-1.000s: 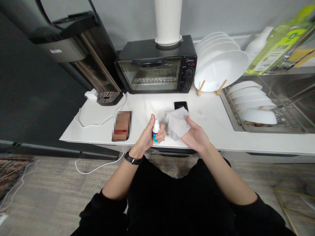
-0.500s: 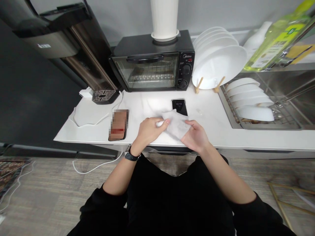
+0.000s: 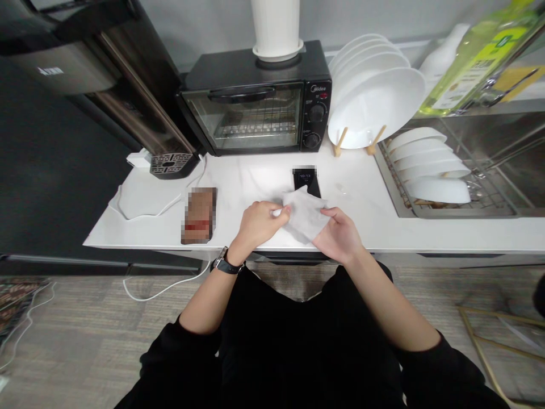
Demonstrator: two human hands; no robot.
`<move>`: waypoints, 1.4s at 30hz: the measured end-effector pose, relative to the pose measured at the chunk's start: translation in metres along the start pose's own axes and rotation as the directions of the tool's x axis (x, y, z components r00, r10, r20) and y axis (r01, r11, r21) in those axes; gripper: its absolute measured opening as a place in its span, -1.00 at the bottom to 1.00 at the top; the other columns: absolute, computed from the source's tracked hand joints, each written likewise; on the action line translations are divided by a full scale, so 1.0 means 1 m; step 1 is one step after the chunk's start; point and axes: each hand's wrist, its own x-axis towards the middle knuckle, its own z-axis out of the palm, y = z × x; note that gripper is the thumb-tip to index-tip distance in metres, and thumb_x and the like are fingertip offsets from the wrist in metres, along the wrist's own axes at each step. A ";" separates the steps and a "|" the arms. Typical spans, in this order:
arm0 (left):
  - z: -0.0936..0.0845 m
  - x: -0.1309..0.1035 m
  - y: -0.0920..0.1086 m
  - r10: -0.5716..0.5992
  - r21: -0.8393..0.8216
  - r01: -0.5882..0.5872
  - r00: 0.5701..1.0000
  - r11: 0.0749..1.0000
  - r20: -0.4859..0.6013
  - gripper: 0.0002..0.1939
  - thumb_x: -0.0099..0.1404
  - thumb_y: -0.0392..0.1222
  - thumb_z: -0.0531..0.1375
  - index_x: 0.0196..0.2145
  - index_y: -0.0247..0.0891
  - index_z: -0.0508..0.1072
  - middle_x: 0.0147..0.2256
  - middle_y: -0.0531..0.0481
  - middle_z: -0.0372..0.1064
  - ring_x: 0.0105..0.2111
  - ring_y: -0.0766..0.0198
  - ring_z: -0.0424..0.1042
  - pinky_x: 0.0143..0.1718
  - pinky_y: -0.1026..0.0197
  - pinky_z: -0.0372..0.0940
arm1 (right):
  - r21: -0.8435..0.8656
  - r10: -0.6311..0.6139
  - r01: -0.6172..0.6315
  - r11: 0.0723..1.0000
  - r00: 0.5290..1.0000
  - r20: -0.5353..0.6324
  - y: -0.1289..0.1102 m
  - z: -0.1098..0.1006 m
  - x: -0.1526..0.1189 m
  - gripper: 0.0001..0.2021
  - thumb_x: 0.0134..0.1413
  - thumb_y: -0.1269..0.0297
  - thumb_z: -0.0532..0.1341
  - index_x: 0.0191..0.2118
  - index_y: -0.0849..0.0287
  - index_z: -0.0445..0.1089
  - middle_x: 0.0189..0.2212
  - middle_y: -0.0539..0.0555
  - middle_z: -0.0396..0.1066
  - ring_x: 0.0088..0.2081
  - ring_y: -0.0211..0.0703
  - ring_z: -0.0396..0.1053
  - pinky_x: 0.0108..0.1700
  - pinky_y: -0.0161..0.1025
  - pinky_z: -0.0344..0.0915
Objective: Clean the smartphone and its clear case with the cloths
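Note:
A thin white tissue (image 3: pixel 305 215) is stretched between my two hands, over the front part of the white counter (image 3: pixel 242 176). My left hand (image 3: pixel 261 222) pinches its left side, and a small white end shows beside the thumb; what that is I cannot make out. On the right, my right hand (image 3: pixel 340 234) grips the tissue's edge between thumb and fingers, palm partly turned up. Just behind the tissue lies a black phone (image 3: pixel 306 179), its lower part covered. A brown object (image 3: pixel 199 216), blurred out, rests on the counter to the left of my left hand.
Behind stands a black toaster oven (image 3: pixel 255 116) with a white pot (image 3: pixel 276 28) on top. White plates (image 3: pixel 374 96) stand in a rack at its right, beside a sink with bowls (image 3: pixel 440 190). At left are a dark dispenser (image 3: pixel 170 163) and a white cable (image 3: pixel 147 217).
The view has shifted slightly, so the counter objects sit a little further left and higher. Both hands keep their hold on the tissue, with hardly any movement.

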 end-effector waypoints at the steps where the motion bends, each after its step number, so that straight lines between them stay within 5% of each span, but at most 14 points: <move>1: -0.001 0.000 0.000 0.000 0.000 0.000 1.000 1.000 0.005 -0.50 0.42 0.21 0.11 -0.50 -0.17 0.51 -0.53 -0.05 0.35 -0.41 0.16 0.27 -0.28 0.12 0.01 | 0.001 -0.001 0.001 1.000 1.000 -0.003 0.000 -0.001 0.000 -0.53 0.08 0.20 0.22 0.11 0.09 0.60 0.11 0.12 0.72 0.39 0.26 0.48 0.46 0.31 0.37; 8: -0.007 -0.004 0.002 0.054 -0.027 -0.053 0.996 0.998 0.067 -0.31 0.45 0.41 0.06 -0.60 -0.19 0.28 -0.58 0.01 0.19 -0.47 0.25 0.12 -0.32 0.12 -0.02 | -0.012 -0.007 0.007 1.000 1.000 -0.008 -0.001 -0.004 -0.002 -0.61 0.09 0.20 0.24 0.01 0.09 0.63 0.10 0.13 0.72 0.39 0.26 0.48 0.44 0.29 0.40; 13: -0.004 -0.004 0.001 0.067 -0.037 -0.066 0.997 0.997 0.032 -0.42 0.43 0.26 0.09 -0.60 -0.18 0.28 -0.60 0.02 0.17 -0.47 0.26 0.03 -0.33 0.11 -0.05 | -0.021 -0.018 0.018 1.000 1.000 -0.009 0.000 -0.005 -0.002 -0.60 0.10 0.20 0.23 0.03 0.08 0.62 0.10 0.13 0.72 0.39 0.26 0.48 0.43 0.29 0.41; 24: -0.015 -0.003 -0.010 0.121 -0.089 -0.114 0.990 0.989 0.078 -0.38 0.47 0.41 0.15 -0.47 -0.19 0.36 -0.49 0.06 0.30 -0.42 0.25 0.26 -0.31 0.16 0.03 | -0.033 -0.036 0.035 0.999 0.999 -0.008 -0.003 -0.008 -0.004 -0.53 0.11 0.18 0.25 0.14 0.07 0.58 0.13 0.13 0.70 0.38 0.27 0.49 0.42 0.32 0.42; 29: -0.014 0.045 -0.048 0.258 -0.284 -0.284 0.958 0.916 -0.127 -0.80 0.48 -0.05 0.25 -0.06 -0.15 0.37 -0.10 -0.04 0.52 -0.13 0.21 0.45 -0.08 0.19 0.27 | -0.068 -0.096 0.091 0.994 0.992 -0.080 -0.008 -0.014 -0.009 -0.53 0.04 0.30 0.29 0.11 0.06 0.58 0.05 0.09 0.74 0.37 0.24 0.51 0.43 0.27 0.43; 34: -0.012 0.097 -0.081 0.102 -0.263 -0.212 0.921 0.941 -0.376 -0.87 0.45 -0.26 0.25 -0.06 -0.16 0.45 -0.04 -0.09 0.50 -0.13 0.22 0.44 -0.03 0.16 0.36 | -0.128 -0.116 0.095 0.987 0.980 -0.164 -0.023 -0.042 -0.018 -0.72 0.07 0.32 0.37 -0.06 0.06 0.63 -0.07 0.07 0.76 0.30 0.24 0.57 0.40 0.20 0.48; 42: -0.016 0.096 -0.084 0.035 -0.247 -0.163 0.892 0.955 -0.451 -0.71 0.39 -0.24 0.38 0.05 -0.17 0.54 -0.06 -0.11 0.62 -0.07 0.12 0.59 0.06 0.03 0.48 | -0.383 -0.244 0.127 0.915 0.931 -0.273 -0.055 -0.082 -0.034 -0.69 0.01 0.26 0.58 -0.09 0.09 0.68 -0.06 0.14 0.76 -0.03 0.13 0.72 0.02 -0.02 0.67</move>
